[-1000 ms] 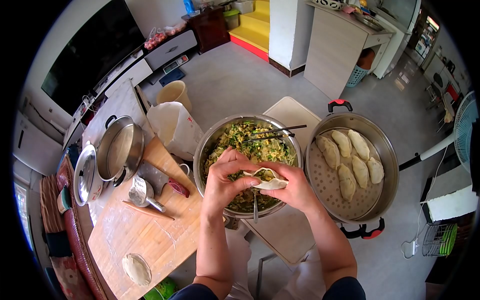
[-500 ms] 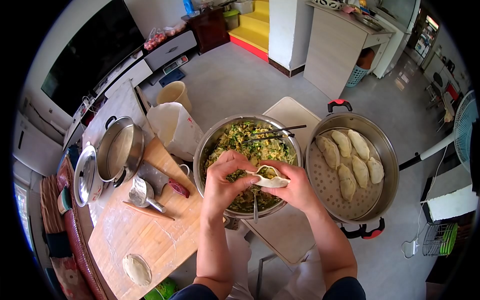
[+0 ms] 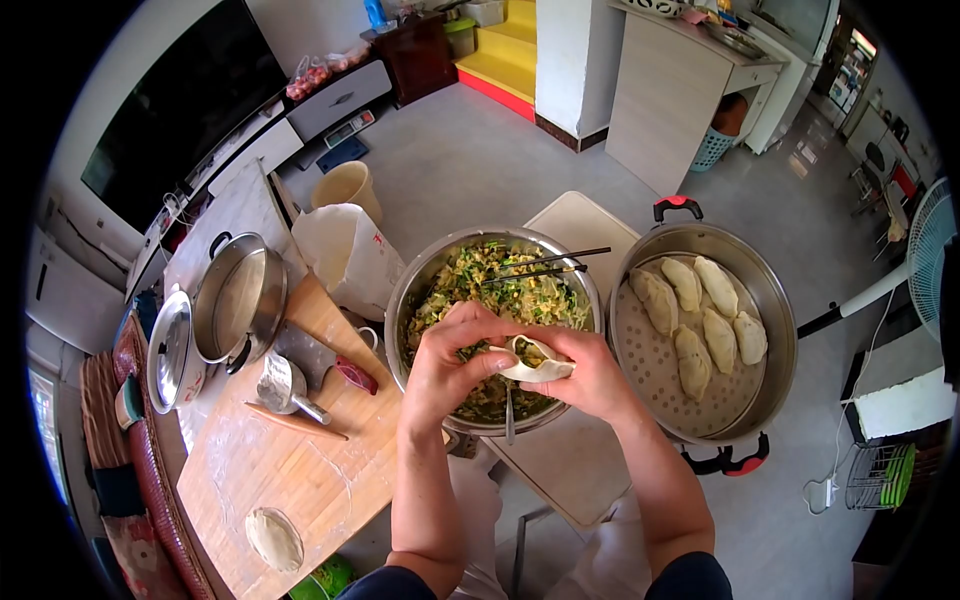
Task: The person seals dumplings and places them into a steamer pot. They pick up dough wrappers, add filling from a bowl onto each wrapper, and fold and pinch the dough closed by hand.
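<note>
Over a steel bowl [image 3: 398,330] of chopped green and yellow filling, a partly closed dumpling [image 3: 538,368] is held between both hands, some filling showing in its opening. My left hand [image 3: 458,360] pinches its left end with thumb and fingers. My right hand [image 3: 588,372] grips the right end, fingers wrapped round it. Two black chopsticks [image 3: 545,268] lie across the bowl's right rim, and a spoon [image 3: 510,418] rests at its near side. To the right, a steamer pot [image 3: 782,340] holds several finished dumplings [image 3: 718,340] on a perforated tray.
At left, a wooden board [image 3: 290,480] carries a dough piece [image 3: 274,540], a rolling pin [image 3: 296,420], a metal scoop [image 3: 280,384] and a cleaver [image 3: 304,352]. Behind it are an empty pot [image 3: 240,300], a lid [image 3: 172,352] and a white bag [image 3: 345,255]. A fan [image 3: 930,260] stands far right.
The dumpling's opening has narrowed between my fingers, and its pinched left part has grown. Both hands stay over the bowl with only small finger movements.
</note>
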A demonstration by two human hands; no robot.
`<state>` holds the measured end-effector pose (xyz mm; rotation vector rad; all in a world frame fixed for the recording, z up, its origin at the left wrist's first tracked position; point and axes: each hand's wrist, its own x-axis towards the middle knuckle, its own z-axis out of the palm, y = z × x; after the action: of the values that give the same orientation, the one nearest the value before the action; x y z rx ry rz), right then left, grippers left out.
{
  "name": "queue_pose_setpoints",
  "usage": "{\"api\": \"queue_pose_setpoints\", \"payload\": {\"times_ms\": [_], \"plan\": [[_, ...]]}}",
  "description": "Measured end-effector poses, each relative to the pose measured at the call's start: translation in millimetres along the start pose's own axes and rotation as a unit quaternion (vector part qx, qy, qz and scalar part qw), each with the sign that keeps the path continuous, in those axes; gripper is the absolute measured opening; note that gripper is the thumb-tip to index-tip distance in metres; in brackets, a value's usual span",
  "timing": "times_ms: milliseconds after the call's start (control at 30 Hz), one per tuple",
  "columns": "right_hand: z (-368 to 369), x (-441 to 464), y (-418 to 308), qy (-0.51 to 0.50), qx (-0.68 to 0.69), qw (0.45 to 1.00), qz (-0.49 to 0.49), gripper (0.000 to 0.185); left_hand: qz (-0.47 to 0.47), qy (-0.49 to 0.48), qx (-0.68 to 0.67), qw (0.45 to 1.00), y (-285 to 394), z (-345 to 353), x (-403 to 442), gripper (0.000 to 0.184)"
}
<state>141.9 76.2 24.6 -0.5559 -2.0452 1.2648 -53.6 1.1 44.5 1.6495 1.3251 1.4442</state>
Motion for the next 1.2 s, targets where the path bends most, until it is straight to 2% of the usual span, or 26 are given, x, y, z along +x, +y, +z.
{"api": "queue_pose_setpoints", "payload": {"times_ms": [400, 600, 900, 1200], "plan": [[1, 0, 2, -0.016, 0.031, 0.999, 0.014, 0.056, -0.023, 0.046, -0.06, 0.997, -7, 4, -4, 0.022], [1, 0, 1, -0.012, 0.028, 0.999, 0.02, 0.055, 0.011, 0.06, 0.04, 0.997, -7, 10, -1, 0.018], [4, -1, 6, 0.035, 0.016, 0.999, 0.033, 0.054, 0.031, 0.07, 0.113, 0.991, 6, 15, 3, 0.033], [4, -1, 3, 0.039, 0.005, 0.998, 0.046, 0.055, 0.021, 0.112, 0.136, 0.984, 3, 25, 1, 0.022]]}}
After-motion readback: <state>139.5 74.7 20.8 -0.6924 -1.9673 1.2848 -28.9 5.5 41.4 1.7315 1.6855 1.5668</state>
